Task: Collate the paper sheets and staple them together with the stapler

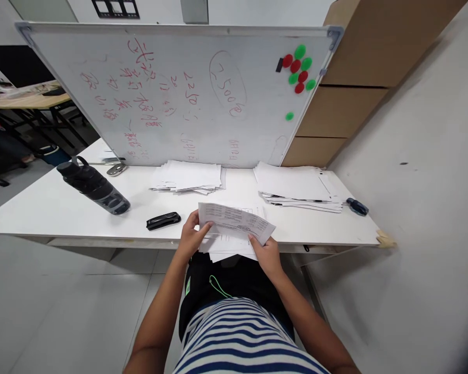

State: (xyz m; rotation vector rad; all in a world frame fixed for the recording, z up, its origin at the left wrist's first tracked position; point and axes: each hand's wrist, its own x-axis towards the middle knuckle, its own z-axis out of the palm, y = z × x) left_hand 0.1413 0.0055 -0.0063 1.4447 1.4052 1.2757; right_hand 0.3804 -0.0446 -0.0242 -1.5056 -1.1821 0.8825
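Observation:
Printed paper sheets (234, 221) are held up at the front edge of the white desk, their upper part bent over. My left hand (193, 236) grips their left side, thumb on top. On the right side my right hand (267, 254) pinches them, its thumb also on the face. More sheets (226, 244) lie beneath, jutting past the desk edge; whether they are held too I cannot tell. Just left of my left hand lies a black stapler (163, 221). Beyond the hands are a left paper stack (191, 175) and a right paper stack (296, 184).
A dark water bottle (95, 187) and a computer mouse (116, 169) are on the desk's left. At the right end lies a small dark blue object (357, 206). Behind, a whiteboard (257, 130) with magnets leans upright beside stacked cardboard boxes (339, 111). A wall (425, 182) bounds the right.

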